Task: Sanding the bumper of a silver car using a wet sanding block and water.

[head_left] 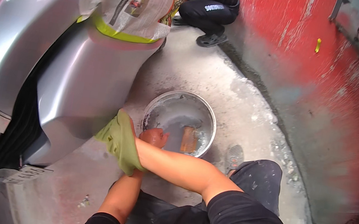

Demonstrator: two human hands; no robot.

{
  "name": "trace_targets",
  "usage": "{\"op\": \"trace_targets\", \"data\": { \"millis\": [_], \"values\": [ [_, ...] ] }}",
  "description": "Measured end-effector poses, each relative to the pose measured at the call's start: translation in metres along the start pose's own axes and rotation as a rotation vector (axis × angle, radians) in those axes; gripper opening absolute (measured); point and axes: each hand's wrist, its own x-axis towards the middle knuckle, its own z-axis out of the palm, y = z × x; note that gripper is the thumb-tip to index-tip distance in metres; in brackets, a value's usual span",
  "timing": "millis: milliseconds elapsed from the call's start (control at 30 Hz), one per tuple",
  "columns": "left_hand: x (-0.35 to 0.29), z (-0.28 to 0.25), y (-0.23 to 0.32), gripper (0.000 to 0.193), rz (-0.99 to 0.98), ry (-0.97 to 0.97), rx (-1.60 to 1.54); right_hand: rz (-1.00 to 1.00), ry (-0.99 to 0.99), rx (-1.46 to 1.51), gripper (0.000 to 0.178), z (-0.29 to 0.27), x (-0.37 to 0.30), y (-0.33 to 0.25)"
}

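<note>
A green cloth (120,142) is draped over my right hand (124,119), whose fingers close around it and are mostly covered. The cloth hangs beside the lower edge of a silver car bumper (93,82); I cannot tell whether they touch. My right forearm crosses over the left one. Beyond it, my left hand (154,137) is curled at the near-left side of a round metal basin (215,120). What those fingers hold, if anything, is hidden. Inside the basin are grey, cloudy water and a brown rectangular block (189,140).
Newspaper (136,3) edged with yellow-green tape covers part of the car. At the back, another person in dark trousers (212,10) crouches beside it. A scuffed red wall (278,43) runs along the right. My shoe (234,157) rests on the dusty concrete floor (242,108).
</note>
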Motion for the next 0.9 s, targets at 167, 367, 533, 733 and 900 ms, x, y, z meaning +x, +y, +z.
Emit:
{"op": "trace_targets", "data": {
  "millis": [167, 367, 533, 733, 900],
  "values": [
    [0.012, 0.037, -0.037, 0.030, 0.047, -0.044, -0.059, 0.050, -0.067, -0.166, 0.042, 0.015, -0.042, -0.014],
    [0.000, 0.031, -0.026, 0.037, 0.375, 0.478, -0.227, -0.055, 0.204, -0.501, 0.023, 0.086, -0.072, -0.089],
    [-0.002, 0.008, -0.014, 0.028, 0.096, 0.079, -0.122, -0.362, 0.244, -0.812, 0.024, 0.096, -0.073, -0.129],
    [-0.001, 0.011, -0.020, 0.027, 0.100, 0.137, -0.102, -0.418, 0.141, -1.051, 0.022, 0.072, -0.032, -0.154],
    [-0.002, 0.002, -0.004, 0.026, -0.004, 0.120, -0.140, -0.328, 0.058, -1.173, 0.024, 0.018, 0.002, -0.198]
  ]
}}
